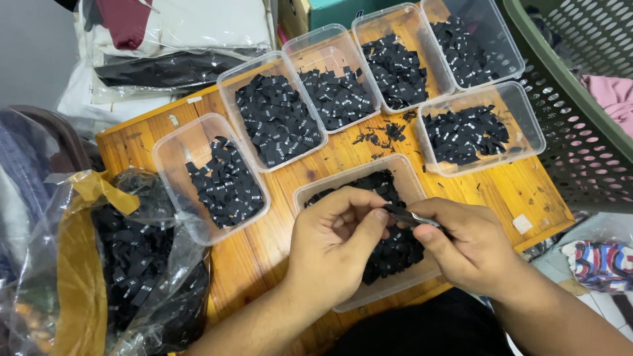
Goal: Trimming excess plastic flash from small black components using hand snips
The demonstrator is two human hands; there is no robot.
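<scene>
My left hand (333, 247) and my right hand (468, 247) meet over a clear plastic tub (310, 194) of small black woven labels. Both pinch a small stack of black labels (403, 215) between thumbs and fingers; it is tilted, with a pale edge showing. The tub sits at the near edge of a small wooden table (283, 227). More black labels (395, 254) fill the tub under my hands.
Several other clear tubs (170, 155) of black labels line the table's far side. A few loose labels (386, 135) lie on the wood. A plastic bag (142, 264) of labels sits left. A green laundry basket (580, 99) stands right; bagged garments (171, 39) behind.
</scene>
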